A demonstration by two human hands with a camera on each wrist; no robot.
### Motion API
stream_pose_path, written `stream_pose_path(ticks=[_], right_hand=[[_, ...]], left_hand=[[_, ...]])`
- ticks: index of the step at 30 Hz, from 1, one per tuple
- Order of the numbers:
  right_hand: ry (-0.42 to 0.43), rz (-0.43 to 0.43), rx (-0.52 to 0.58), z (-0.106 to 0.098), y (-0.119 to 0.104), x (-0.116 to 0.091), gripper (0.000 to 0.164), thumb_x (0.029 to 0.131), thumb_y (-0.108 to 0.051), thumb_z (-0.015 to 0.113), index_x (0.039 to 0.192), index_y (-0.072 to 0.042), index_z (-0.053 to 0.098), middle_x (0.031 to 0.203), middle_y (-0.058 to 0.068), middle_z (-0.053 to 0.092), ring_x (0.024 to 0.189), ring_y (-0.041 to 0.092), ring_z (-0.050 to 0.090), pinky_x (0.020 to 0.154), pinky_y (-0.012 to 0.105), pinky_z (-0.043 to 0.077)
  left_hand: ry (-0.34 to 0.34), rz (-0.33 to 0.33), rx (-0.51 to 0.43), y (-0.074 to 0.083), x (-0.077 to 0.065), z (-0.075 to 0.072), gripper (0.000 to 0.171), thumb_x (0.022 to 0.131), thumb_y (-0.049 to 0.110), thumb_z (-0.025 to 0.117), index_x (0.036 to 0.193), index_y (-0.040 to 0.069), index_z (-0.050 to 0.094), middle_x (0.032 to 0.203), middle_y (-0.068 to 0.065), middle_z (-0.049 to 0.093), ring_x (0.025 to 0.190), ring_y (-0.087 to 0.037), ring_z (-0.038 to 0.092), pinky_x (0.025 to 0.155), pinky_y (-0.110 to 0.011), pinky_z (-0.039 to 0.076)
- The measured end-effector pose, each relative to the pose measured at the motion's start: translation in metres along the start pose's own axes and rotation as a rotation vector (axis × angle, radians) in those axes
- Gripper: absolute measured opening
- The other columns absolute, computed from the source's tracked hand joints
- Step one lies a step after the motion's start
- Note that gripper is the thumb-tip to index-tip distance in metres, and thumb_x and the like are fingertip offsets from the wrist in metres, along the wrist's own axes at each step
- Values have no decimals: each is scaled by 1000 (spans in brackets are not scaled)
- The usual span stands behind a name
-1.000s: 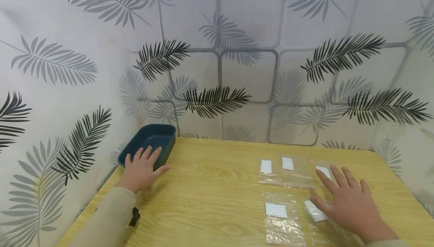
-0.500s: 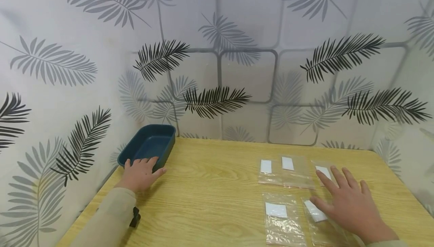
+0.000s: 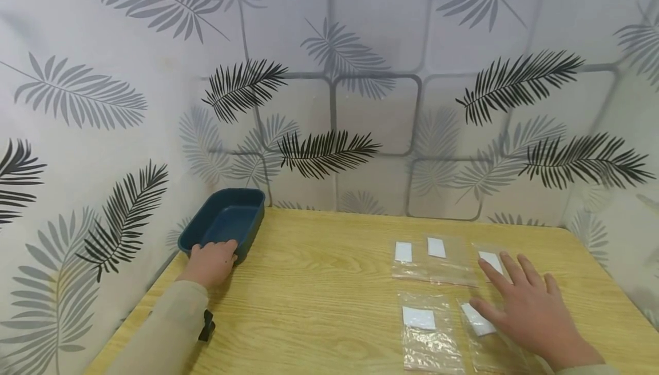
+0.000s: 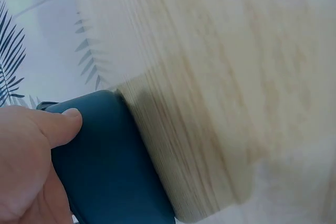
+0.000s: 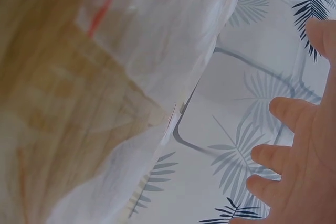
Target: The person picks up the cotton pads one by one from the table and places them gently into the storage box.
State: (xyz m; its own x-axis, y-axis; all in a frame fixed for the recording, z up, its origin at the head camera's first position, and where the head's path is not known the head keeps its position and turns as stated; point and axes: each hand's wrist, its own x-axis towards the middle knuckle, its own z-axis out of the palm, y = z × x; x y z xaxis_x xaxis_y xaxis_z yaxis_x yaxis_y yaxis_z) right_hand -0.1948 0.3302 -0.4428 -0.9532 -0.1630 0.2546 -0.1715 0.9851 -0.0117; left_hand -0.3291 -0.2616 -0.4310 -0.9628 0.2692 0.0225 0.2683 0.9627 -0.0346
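My left hand [image 3: 210,264] grips the near rim of a dark blue plastic tray [image 3: 234,222] at the table's back left. In the left wrist view, its thumb [image 4: 71,124] presses the outside of the wall while the other fingers are mostly hidden. Fingers spread, my right hand [image 3: 532,306] is over the right side of the table and holds nothing. Under or beside it are clear plastic bags with white labels, such as one bag [image 3: 496,352] partly covered by the hand. Whether the hand touches the bags cannot be told.
Another clear bag [image 3: 432,346] lies left of the right hand, with more bags [image 3: 455,269] behind it. All rest on a wood-grain table [image 3: 319,295]. A leaf-patterned wall covering [image 3: 376,118] stands at the back and along both sides.
The left hand's fingers have come down from above the tray and curled over its near rim, and the thumb has drawn in. The right hand and bags have not visibly moved.
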Motion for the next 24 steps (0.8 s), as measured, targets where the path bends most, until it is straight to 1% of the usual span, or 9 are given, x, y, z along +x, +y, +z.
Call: stream_pose_path(ticks=[3,6,10,12,15,17,20,24], right_hand=[[3,-4,5,1,-1,0,82,93,-71,52,156,-20,40,156,28,31,141,54,22,97,81,19],[4,-9,14,1,-2,1,82,93,-71,52,157,-20,39,156,27,31,142,54,22,97,82,19],[5,-16,20,0,-5,1,82,93,-71,52,156,-19,40,156,27,30,142,54,21,97,82,18],[12,-19,19,-1,-7,1,83,92,-71,53,155,-18,42,156,27,31,141,54,22,98,82,19],[23,-23,17,-2,-9,2,83,92,-72,53,154,-18,44,156,26,32,141,54,24,98,82,20],[27,-26,16,-2,-10,3,83,92,-72,53,154,-18,44,156,26,32,141,54,24,98,82,20],[24,-26,20,-2,-12,3,83,92,-72,53,154,-18,44,156,26,32,141,54,23,98,82,20],[22,-23,22,-1,-13,3,83,92,-72,53,154,-18,44,156,26,32,141,54,23,98,82,20]], left_hand=[[4,39,-10,2,1,2,12,103,17,59,109,8,59,99,-14,69,89,-39,65,77,-61,47],[13,91,-31,9,1,3,10,102,15,60,106,6,59,91,-12,68,84,-37,67,71,-56,52],[17,159,-64,28,-2,3,8,102,14,61,102,6,58,80,-8,65,74,-31,66,62,-47,54],[26,190,-68,39,-3,2,9,102,14,61,102,6,58,79,-7,64,72,-29,66,62,-45,54],[46,226,-68,54,-6,0,10,101,14,63,97,7,56,74,-6,61,68,-28,64,61,-45,53],[53,244,-65,63,-9,-2,12,100,14,64,95,8,55,73,-6,59,67,-29,63,61,-45,53],[47,254,-62,74,-11,-1,15,100,15,64,91,9,52,71,-5,56,66,-28,62,61,-45,53],[45,255,-54,86,-14,2,15,100,16,64,91,11,52,73,-3,58,68,-27,62,63,-44,53]])
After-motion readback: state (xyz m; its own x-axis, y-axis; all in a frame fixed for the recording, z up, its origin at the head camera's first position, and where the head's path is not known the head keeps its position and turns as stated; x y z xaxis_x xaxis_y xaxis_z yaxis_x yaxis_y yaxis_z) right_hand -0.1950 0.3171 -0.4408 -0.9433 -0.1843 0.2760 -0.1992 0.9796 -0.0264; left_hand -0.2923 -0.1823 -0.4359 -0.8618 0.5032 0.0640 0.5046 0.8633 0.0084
